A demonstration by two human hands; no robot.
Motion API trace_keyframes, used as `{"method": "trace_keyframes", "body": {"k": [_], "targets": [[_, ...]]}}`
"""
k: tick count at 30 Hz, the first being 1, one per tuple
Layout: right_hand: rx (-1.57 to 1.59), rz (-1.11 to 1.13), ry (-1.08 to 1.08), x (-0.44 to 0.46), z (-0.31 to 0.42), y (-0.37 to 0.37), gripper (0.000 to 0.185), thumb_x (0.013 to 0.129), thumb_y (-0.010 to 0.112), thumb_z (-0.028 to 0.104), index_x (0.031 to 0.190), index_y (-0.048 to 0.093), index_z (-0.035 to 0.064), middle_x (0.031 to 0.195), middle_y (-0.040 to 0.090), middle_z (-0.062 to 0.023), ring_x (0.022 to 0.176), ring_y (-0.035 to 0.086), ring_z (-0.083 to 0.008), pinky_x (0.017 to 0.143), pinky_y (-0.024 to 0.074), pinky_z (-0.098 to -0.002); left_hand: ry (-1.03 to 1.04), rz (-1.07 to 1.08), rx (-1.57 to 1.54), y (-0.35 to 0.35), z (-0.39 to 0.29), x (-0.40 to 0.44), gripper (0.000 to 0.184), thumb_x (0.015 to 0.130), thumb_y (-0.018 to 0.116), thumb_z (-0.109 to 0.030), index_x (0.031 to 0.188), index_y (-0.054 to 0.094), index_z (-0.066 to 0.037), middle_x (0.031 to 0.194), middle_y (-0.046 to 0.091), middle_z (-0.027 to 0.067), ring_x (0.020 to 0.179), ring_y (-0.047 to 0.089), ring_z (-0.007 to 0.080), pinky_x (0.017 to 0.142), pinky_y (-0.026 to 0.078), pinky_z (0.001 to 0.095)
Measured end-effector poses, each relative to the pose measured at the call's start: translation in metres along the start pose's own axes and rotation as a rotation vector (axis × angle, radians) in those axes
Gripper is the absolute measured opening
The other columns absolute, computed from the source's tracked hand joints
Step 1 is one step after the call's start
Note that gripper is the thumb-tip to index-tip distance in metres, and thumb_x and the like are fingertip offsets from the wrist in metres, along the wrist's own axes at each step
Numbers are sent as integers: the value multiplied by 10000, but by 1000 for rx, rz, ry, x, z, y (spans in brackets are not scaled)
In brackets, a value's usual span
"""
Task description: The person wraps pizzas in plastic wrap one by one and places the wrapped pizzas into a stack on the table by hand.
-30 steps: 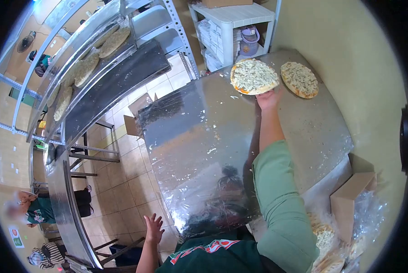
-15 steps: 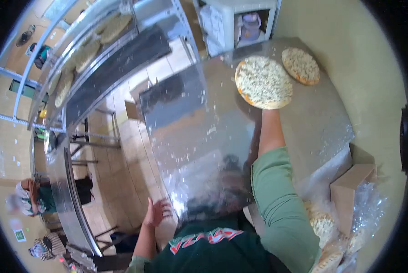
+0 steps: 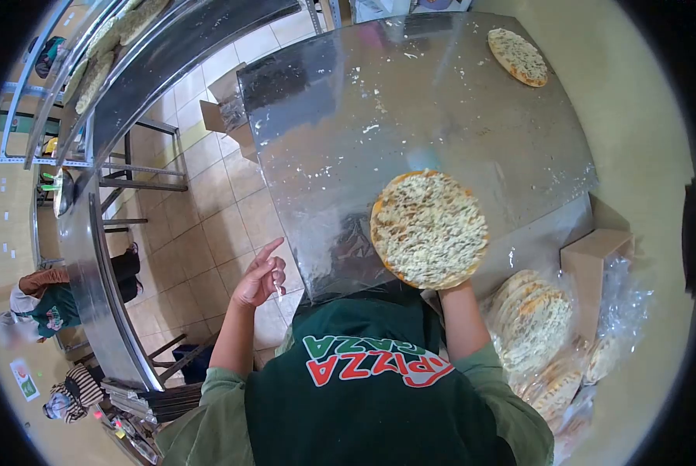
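A round pizza (image 3: 429,229) topped with pale shredded cheese is held up near my body, over the near edge of the metal table (image 3: 410,132). My right hand (image 3: 457,295) supports it from beneath at its near edge; most of the fingers are hidden under the crust. Off the table's left side, my left hand (image 3: 261,277) is raised with the index finger stretched out and the others loosely bent. A small white scrap hangs by its fingertips, too small to name. A second cheese-topped pizza (image 3: 517,57) lies at the table's far right corner.
Bagged pizzas (image 3: 530,318) are stacked at my right, beside a cardboard box (image 3: 596,260) with clear plastic. Crumbs dot the table. To the left are a tiled floor (image 3: 216,202), a long metal counter (image 3: 115,303) and a co-worker (image 3: 57,303).
My right hand has drawn the pizza from the far part of the table back towards my body. My left hand has risen slightly, its fingers more bent. My view has tilted down.
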State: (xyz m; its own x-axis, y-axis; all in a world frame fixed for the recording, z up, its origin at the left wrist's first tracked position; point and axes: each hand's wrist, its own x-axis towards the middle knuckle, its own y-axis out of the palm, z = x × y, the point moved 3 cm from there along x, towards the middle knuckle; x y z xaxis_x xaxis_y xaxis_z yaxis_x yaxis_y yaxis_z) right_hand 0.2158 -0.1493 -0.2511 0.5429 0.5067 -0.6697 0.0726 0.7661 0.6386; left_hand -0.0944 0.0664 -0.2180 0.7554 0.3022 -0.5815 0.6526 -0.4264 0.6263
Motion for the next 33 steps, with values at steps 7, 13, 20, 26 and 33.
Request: {"method": "trace_keyframes", "body": {"k": [7,13,20,26,33], "targets": [[-46,-93,19,-13,-14,5,601,912,276,487,1305,378,43,1315,421,-148,1208,405,-279,1019,320,-419,71,101,20,53,-22,-3,671,861,516,-72,1410,139,-153,679,426,34,539,467,124,531,582,368],[0,104,31,-8,27,-15,619,919,295,487,1287,383,-2,1258,479,-164,1155,464,-283,993,356,-412,110,196,56,150,-26,4,693,866,505,-69,1416,103,-198,734,422,32,578,467,119,541,581,403],[-248,220,-151,5,49,-27,717,911,256,553,1308,337,-38,1287,450,-160,1187,434,-262,1000,339,-355,38,190,202,252,36,71,807,868,510,-57,1408,-42,-290,802,463,40,610,458,115,613,563,468],[-1147,20,-927,-86,113,14,467,864,547,217,1267,426,14,1292,423,-179,1180,432,-246,954,365,-315,-3,62,542,275,94,141,900,855,507,-22,1376,-177,-286,837,498,76,695,534,156,639,560,467],[-1465,-236,-1048,-136,231,33,532,803,611,228,1267,419,53,1248,445,-207,1099,495,-332,889,426,-368,87,245,952,295,107,188,742,851,551,-90,1392,51,-182,1101,493,165,865,587,253,675,553,410]]}}
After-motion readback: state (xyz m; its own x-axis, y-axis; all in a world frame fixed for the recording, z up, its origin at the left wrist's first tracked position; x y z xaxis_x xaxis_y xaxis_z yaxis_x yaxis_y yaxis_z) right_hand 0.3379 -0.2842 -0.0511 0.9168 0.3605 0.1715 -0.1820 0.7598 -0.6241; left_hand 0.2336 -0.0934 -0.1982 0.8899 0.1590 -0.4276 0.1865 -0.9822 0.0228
